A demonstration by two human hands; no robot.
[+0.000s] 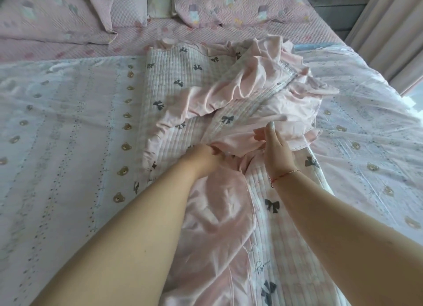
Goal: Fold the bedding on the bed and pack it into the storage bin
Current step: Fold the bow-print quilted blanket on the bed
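Observation:
A pink quilted bed cover [174,76] with dark bow prints and a plain pink ruffle lies crumpled down the middle of the bed. It rests on a white sheet [68,122] printed with small bears. My left hand [201,155] is closed on a bunch of the pink ruffle near the middle of the cover. My right hand [275,148] pinches the same ruffle fabric just to the right, thumb and fingers around a fold. No storage bin is in view.
Pink quilted pillows [240,5] and a folded pink quilt [45,19] lie at the head of the bed. A curtain [389,30] hangs at the right, beside the bed's right edge.

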